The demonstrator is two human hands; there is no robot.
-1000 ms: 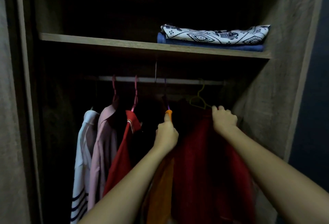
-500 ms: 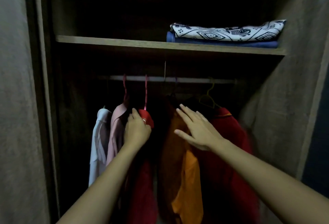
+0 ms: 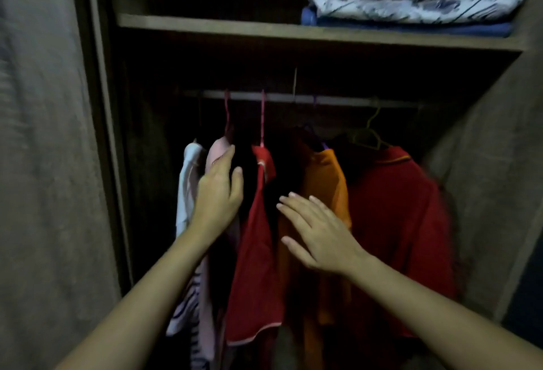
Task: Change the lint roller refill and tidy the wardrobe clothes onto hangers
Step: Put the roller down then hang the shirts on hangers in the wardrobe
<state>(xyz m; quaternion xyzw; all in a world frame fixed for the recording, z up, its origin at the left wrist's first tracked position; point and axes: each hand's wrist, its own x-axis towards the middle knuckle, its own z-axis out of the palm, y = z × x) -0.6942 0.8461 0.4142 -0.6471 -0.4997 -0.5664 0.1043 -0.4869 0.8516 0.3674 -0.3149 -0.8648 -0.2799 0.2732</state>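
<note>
Several garments hang on hangers from the wardrobe rail point(image 3: 338, 100): a white striped top point(image 3: 186, 193), a pink shirt point(image 3: 216, 150), a red top point(image 3: 255, 252), an orange shirt point(image 3: 324, 181) and a dark red shirt point(image 3: 393, 222). My left hand point(image 3: 219, 193) is open with fingers spread, resting against the pink shirt's shoulder, between it and the red top. My right hand point(image 3: 317, 231) is open and flat, palm down, in front of the orange shirt, holding nothing. No lint roller is in view.
A wooden shelf point(image 3: 235, 27) runs above the rail, with folded patterned and blue fabric point(image 3: 411, 11) at its right end. The wardrobe's left door panel point(image 3: 44, 164) and right side wall point(image 3: 484, 178) close in the space. A yellow hanger point(image 3: 371, 131) carries the dark red shirt.
My left hand let go of the red top's hanger and shifted left onto the pink shirt. My right hand drew back and lower, left of the orange shirt. The view moved closer and left.
</note>
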